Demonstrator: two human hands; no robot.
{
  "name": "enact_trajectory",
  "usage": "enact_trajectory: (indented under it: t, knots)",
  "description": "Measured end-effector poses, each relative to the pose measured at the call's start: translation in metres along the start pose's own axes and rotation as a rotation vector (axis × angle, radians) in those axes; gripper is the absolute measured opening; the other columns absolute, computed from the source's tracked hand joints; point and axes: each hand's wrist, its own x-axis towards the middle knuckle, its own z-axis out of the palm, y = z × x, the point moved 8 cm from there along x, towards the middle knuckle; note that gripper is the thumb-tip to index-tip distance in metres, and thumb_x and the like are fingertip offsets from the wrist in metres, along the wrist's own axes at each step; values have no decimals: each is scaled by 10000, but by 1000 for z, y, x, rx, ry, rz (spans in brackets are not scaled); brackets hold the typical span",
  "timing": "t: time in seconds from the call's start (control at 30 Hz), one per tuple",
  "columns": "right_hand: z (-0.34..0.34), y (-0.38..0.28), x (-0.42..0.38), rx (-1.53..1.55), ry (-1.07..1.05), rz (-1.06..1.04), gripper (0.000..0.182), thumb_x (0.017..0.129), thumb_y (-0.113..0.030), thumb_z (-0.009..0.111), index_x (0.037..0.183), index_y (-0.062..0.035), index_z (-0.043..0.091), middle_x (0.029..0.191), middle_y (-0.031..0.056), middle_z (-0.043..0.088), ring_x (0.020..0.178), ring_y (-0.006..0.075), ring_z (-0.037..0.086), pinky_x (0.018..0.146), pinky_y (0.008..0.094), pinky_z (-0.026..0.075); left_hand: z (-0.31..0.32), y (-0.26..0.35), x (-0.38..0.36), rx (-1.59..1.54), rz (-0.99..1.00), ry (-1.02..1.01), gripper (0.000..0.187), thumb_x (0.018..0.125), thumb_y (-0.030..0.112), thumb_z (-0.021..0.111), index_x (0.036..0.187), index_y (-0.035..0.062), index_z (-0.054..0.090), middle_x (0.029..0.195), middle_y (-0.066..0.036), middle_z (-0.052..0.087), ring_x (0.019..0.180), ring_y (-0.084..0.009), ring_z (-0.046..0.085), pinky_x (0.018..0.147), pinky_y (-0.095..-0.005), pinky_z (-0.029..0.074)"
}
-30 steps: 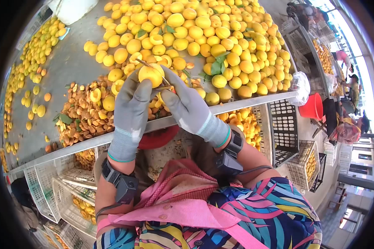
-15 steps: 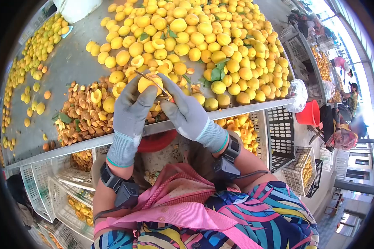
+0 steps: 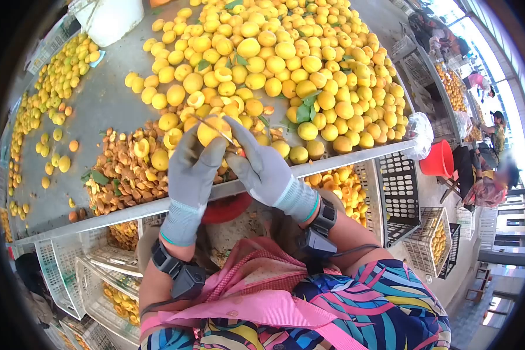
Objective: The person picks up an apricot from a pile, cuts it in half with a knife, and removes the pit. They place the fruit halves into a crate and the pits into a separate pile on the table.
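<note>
Gripped in my left hand (image 3: 191, 169), which wears a grey glove, is a yellow apricot (image 3: 212, 134) held above the table's front edge. My right hand (image 3: 265, 169), gloved too, is closed on a small knife (image 3: 223, 135) whose thin blade lies across the apricot. A bit of its red handle shows between the fingers. Behind both hands spreads a big heap of whole apricots (image 3: 309, 70) with a few green leaves. Opened apricot halves (image 3: 173, 138) lie just beyond my left hand. To its left is a pile of brown pits (image 3: 119, 178).
The metal table (image 3: 114, 99) bears greener fruit (image 3: 52, 70) at left and a white bucket (image 3: 112, 22). Below its edge are a red basin (image 3: 227, 209), halved apricots (image 3: 347, 189), and a black crate (image 3: 399, 192). A red bucket (image 3: 436, 158) and other people are at right.
The view has shifted slightly, so the table and heap sit a little differently. Both hands keep their hold on the apricot and the knife; the blade stays across the fruit.
</note>
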Motion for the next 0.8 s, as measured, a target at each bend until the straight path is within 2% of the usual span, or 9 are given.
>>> enact_trajectory:
  t: [0.07, 0.2, 0.3, 0.43, 0.67, 0.77, 0.8]
  knots:
    - [0, 1, 1, -21, 16, 6, 657, 899, -245, 517, 1439, -48, 197, 657, 204, 572, 646, 376, 590, 577, 451, 444, -2, -30, -2, -300, -244, 39, 469, 882, 264, 649, 1233, -17, 517, 1032, -29, 619, 910, -84, 572, 766, -226, 477]
    - [-3, -3, -2, -34, 42, 19, 661, 895, -241, 516, 1440, -50, 195, 655, 195, 574, 638, 369, 595, 575, 438, 457, 4, -31, -3, -347, -315, 25, 484, 890, 269, 638, 1253, -20, 499, 1071, -33, 601, 928, -82, 560, 772, -225, 476]
    - [1, -1, -2, -28, 28, 0, 664, 894, -230, 510, 1442, -44, 185, 657, 190, 574, 632, 362, 597, 571, 432, 459, 5, 6, 1, -44, -31, -44, 503, 882, 252, 644, 1271, -20, 478, 1131, -62, 576, 939, -94, 557, 795, -238, 480]
    - [1, -4, 0, -31, 9, -21, 687, 884, -225, 512, 1446, -36, 165, 662, 183, 578, 627, 355, 599, 558, 431, 461, 1, 12, 3, 79, 75, -18, 565, 838, 226, 692, 1267, -54, 453, 1120, -88, 575, 967, -126, 561, 833, -259, 478]
    - [0, -4, -3, -39, 21, -48, 701, 875, -230, 529, 1452, -60, 169, 672, 176, 591, 612, 353, 601, 545, 432, 464, 4, 6, 3, -32, 24, -58, 518, 820, 264, 704, 1190, -41, 507, 1068, -80, 595, 929, -134, 577, 816, -263, 481]
    - [1, -4, -4, -47, -5, -36, 703, 877, -239, 535, 1454, -64, 174, 674, 179, 590, 609, 348, 603, 542, 428, 463, -1, 0, 2, 93, -17, -54, 435, 815, 260, 704, 1099, -32, 551, 974, -71, 620, 862, -121, 588, 756, -260, 485]
    - [0, -6, -3, -34, -6, -65, 676, 904, -255, 508, 1449, -35, 175, 638, 161, 561, 592, 335, 592, 536, 395, 446, -1, 4, 2, 138, -44, -60, 401, 813, 252, 702, 1060, -31, 561, 939, -76, 627, 834, -123, 592, 728, -263, 484]
